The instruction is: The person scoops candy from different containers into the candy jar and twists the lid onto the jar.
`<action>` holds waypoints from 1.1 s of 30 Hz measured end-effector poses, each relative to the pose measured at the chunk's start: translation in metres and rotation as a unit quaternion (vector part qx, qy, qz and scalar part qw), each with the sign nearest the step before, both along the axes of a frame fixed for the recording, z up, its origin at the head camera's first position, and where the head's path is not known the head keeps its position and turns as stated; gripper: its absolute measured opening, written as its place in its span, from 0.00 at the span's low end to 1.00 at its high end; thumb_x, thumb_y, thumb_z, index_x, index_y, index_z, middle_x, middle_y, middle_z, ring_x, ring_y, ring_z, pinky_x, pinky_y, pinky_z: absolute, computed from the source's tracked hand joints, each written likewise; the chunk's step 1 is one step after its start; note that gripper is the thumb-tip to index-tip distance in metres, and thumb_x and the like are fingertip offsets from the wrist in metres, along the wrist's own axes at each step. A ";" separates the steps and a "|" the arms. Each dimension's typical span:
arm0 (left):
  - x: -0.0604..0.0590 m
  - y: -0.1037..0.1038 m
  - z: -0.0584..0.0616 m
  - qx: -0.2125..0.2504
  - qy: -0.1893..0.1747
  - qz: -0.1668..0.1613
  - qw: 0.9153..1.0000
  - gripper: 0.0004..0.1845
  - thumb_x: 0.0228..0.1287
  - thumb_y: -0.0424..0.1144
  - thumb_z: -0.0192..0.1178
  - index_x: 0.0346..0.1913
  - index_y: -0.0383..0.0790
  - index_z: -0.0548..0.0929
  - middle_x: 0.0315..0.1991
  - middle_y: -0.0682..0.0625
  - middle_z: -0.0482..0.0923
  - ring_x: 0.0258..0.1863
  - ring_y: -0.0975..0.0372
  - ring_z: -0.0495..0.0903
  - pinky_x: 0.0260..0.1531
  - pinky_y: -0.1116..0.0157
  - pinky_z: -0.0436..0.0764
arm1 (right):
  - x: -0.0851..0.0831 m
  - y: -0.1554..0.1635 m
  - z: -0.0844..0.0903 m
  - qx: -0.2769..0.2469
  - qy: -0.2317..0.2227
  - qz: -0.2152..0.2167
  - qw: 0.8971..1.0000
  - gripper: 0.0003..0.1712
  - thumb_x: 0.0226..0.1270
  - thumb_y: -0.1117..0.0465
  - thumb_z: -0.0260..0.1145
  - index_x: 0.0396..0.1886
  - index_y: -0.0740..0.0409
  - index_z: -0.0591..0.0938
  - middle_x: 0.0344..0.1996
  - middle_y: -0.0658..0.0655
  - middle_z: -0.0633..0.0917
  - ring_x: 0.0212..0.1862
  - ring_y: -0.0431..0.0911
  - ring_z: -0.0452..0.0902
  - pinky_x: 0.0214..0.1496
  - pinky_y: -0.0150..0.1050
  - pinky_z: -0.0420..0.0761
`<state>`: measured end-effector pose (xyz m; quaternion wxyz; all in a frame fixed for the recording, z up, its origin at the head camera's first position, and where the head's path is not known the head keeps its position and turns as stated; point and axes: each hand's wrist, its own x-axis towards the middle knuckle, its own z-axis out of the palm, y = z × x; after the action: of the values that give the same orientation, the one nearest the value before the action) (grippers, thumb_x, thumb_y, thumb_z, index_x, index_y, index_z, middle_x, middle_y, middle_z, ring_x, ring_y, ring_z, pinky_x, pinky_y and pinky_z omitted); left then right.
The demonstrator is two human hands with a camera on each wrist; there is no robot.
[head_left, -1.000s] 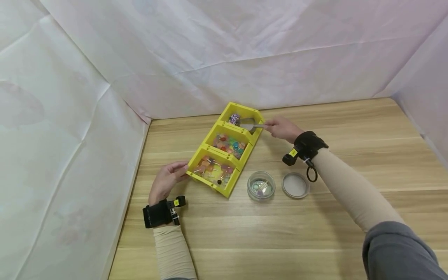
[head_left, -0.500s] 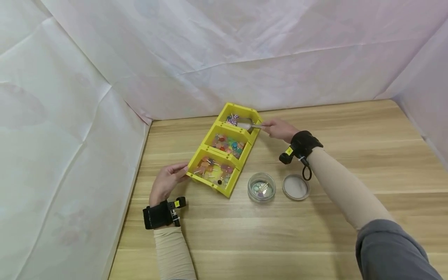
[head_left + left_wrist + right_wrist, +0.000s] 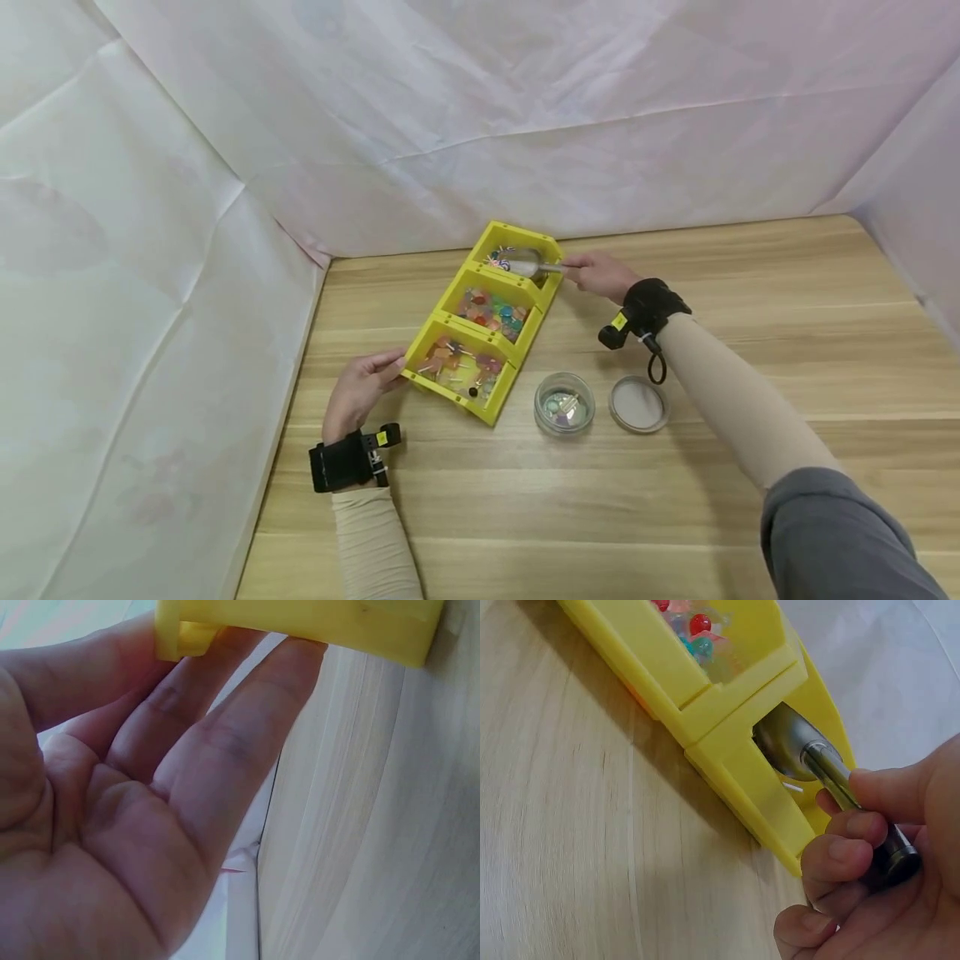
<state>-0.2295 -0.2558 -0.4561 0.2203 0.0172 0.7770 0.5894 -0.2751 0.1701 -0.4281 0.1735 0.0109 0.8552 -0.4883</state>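
My right hand [image 3: 603, 275] grips the handle of a metal scoop [image 3: 784, 742], fingers curled round it. The scoop's bowl lies in the far compartment of a yellow three-part bin [image 3: 517, 348], against small striped pieces [image 3: 498, 259] that it partly hides. At the bin's near left corner my left hand [image 3: 358, 392] holds the rim between thumb and fingers; the left wrist view shows the fingers [image 3: 247, 727] against the yellow plastic. Colourful bead-like pieces [image 3: 491, 312] fill the middle compartment. In the near one lie small pieces with white sticks [image 3: 453, 362].
A round clear jar [image 3: 564, 406] with a few small pieces inside stands right of the bin's near end. Beside it lies a round lid [image 3: 639, 405]. White cloth walls [image 3: 525, 150] close off the wooden table [image 3: 585, 517] at the back and sides.
The scoop has shifted slightly left and deeper among the striped pieces, which have moved and are more covered. My left hand stays at the bin's corner. Jar and lid are unmoved.
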 end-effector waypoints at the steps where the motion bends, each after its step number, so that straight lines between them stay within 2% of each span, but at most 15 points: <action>1: 0.001 0.000 0.000 -0.001 -0.001 0.001 1.000 0.19 0.74 0.36 0.57 0.64 0.35 0.77 0.64 0.37 0.75 0.56 0.51 0.81 0.57 0.59 0.82 | 0.000 0.000 0.000 -0.007 -0.003 0.002 1.000 0.26 0.81 0.56 0.49 0.73 0.62 0.68 0.48 0.64 0.75 0.41 0.52 0.66 0.41 0.41 0.66; 3: 0.002 -0.001 0.000 -0.003 -0.003 0.001 1.000 0.19 0.74 0.36 0.57 0.64 0.35 0.77 0.64 0.38 0.75 0.57 0.51 0.81 0.57 0.59 0.82 | 0.000 0.001 -0.001 -0.026 -0.011 0.004 1.000 0.26 0.82 0.56 0.48 0.73 0.61 0.67 0.38 0.60 0.71 0.36 0.50 0.63 0.38 0.41 0.63; 5: 0.002 -0.001 0.000 -0.004 -0.003 0.001 1.000 0.19 0.74 0.36 0.57 0.64 0.35 0.77 0.64 0.38 0.75 0.57 0.50 0.80 0.57 0.59 0.82 | 0.000 0.002 -0.002 -0.045 -0.020 0.005 0.999 0.26 0.82 0.56 0.47 0.73 0.61 0.67 0.32 0.56 0.65 0.33 0.48 0.59 0.36 0.42 0.60; 7: 0.002 -0.003 0.001 -0.006 0.000 0.001 1.000 0.19 0.74 0.36 0.57 0.64 0.36 0.77 0.64 0.38 0.75 0.58 0.50 0.80 0.57 0.59 0.82 | 0.000 0.001 -0.003 -0.056 -0.023 0.001 0.998 0.25 0.82 0.56 0.47 0.73 0.62 0.67 0.29 0.54 0.63 0.31 0.46 0.58 0.35 0.40 0.58; 12: 0.003 -0.007 0.001 -0.007 0.005 -0.001 1.000 0.20 0.74 0.36 0.56 0.65 0.35 0.77 0.65 0.37 0.74 0.59 0.49 0.79 0.57 0.59 0.82 | -0.002 -0.008 -0.004 -0.047 -0.007 -0.012 0.999 0.25 0.82 0.56 0.48 0.71 0.61 0.70 0.29 0.53 0.65 0.30 0.44 0.60 0.33 0.37 0.61; 15: 0.004 -0.007 0.000 -0.004 0.006 0.002 1.000 0.20 0.74 0.35 0.56 0.65 0.35 0.77 0.65 0.37 0.74 0.58 0.49 0.80 0.57 0.59 0.82 | -0.003 -0.012 -0.006 -0.017 0.009 -0.004 1.000 0.26 0.82 0.56 0.48 0.73 0.61 0.68 0.35 0.58 0.71 0.30 0.44 0.61 0.33 0.35 0.63; 17: 0.005 -0.006 0.000 -0.003 0.005 0.003 1.000 0.20 0.74 0.35 0.57 0.65 0.35 0.77 0.65 0.37 0.74 0.58 0.49 0.80 0.57 0.59 0.82 | -0.003 -0.014 -0.005 0.028 0.036 0.007 0.999 0.26 0.82 0.57 0.48 0.73 0.62 0.67 0.44 0.63 0.76 0.32 0.45 0.63 0.33 0.35 0.64; 21: 0.005 -0.004 0.002 -0.007 0.010 0.003 1.000 0.20 0.74 0.36 0.57 0.65 0.34 0.77 0.64 0.37 0.75 0.57 0.50 0.80 0.56 0.61 0.83 | -0.006 -0.013 -0.003 0.095 0.073 0.022 0.993 0.26 0.82 0.57 0.47 0.73 0.61 0.67 0.59 0.68 0.76 0.33 0.50 0.65 0.33 0.39 0.65; 25: 0.005 -0.003 0.004 -0.013 0.014 0.007 1.000 0.19 0.74 0.36 0.56 0.64 0.35 0.77 0.64 0.38 0.75 0.57 0.50 0.81 0.56 0.61 0.82 | -0.008 -0.009 -0.006 0.059 0.059 0.026 0.996 0.26 0.81 0.56 0.48 0.74 0.60 0.67 0.64 0.66 0.74 0.46 0.54 0.70 0.43 0.39 0.70; 26: 0.005 -0.002 0.004 -0.015 0.015 0.005 1.000 0.19 0.74 0.36 0.56 0.64 0.35 0.77 0.64 0.38 0.75 0.57 0.50 0.81 0.56 0.60 0.82 | -0.009 -0.007 -0.008 0.042 0.052 0.027 0.997 0.27 0.81 0.56 0.48 0.74 0.60 0.66 0.63 0.66 0.74 0.47 0.53 0.70 0.44 0.39 0.70; 27: 0.005 -0.002 0.004 -0.016 0.014 0.005 1.000 0.19 0.74 0.36 0.56 0.64 0.36 0.77 0.64 0.38 0.75 0.57 0.50 0.81 0.56 0.61 0.83 | -0.009 -0.006 -0.010 0.022 0.043 0.023 0.999 0.27 0.81 0.56 0.48 0.74 0.60 0.66 0.57 0.66 0.77 0.46 0.52 0.70 0.43 0.37 0.69; 29: 0.005 -0.001 0.003 -0.015 0.015 0.003 1.000 0.19 0.74 0.36 0.57 0.64 0.36 0.78 0.64 0.39 0.76 0.57 0.51 0.81 0.55 0.61 0.83 | -0.008 -0.003 -0.014 -0.013 0.025 0.012 1.000 0.26 0.82 0.55 0.48 0.74 0.58 0.67 0.41 0.62 0.76 0.38 0.50 0.68 0.38 0.36 0.68; 30: 0.004 -0.001 0.003 -0.016 0.017 0.000 1.000 0.19 0.74 0.36 0.57 0.64 0.36 0.77 0.64 0.38 0.75 0.57 0.51 0.81 0.55 0.61 0.83 | -0.008 -0.002 -0.016 -0.024 0.020 0.009 0.999 0.26 0.82 0.55 0.48 0.74 0.58 0.67 0.34 0.59 0.73 0.34 0.48 0.65 0.35 0.35 0.65; 32: 0.004 0.000 0.003 -0.017 0.019 -0.005 1.000 0.19 0.74 0.36 0.56 0.65 0.35 0.77 0.64 0.38 0.75 0.57 0.50 0.81 0.55 0.61 0.83 | -0.008 0.000 -0.018 -0.038 0.014 0.001 0.999 0.26 0.82 0.55 0.48 0.73 0.57 0.68 0.28 0.56 0.65 0.30 0.47 0.60 0.32 0.37 0.62; 33: 0.004 -0.001 0.003 -0.017 0.020 -0.004 1.000 0.19 0.74 0.36 0.56 0.65 0.36 0.77 0.64 0.38 0.75 0.57 0.50 0.81 0.55 0.61 0.83 | -0.008 0.000 -0.018 -0.037 0.015 0.000 0.999 0.26 0.82 0.55 0.49 0.73 0.57 0.68 0.28 0.56 0.65 0.31 0.47 0.60 0.32 0.37 0.63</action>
<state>-0.2252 -0.2564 -0.4532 0.2075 0.0281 0.7911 0.5747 -0.2826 0.1701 -0.4461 0.1608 -0.0028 0.8392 -0.5195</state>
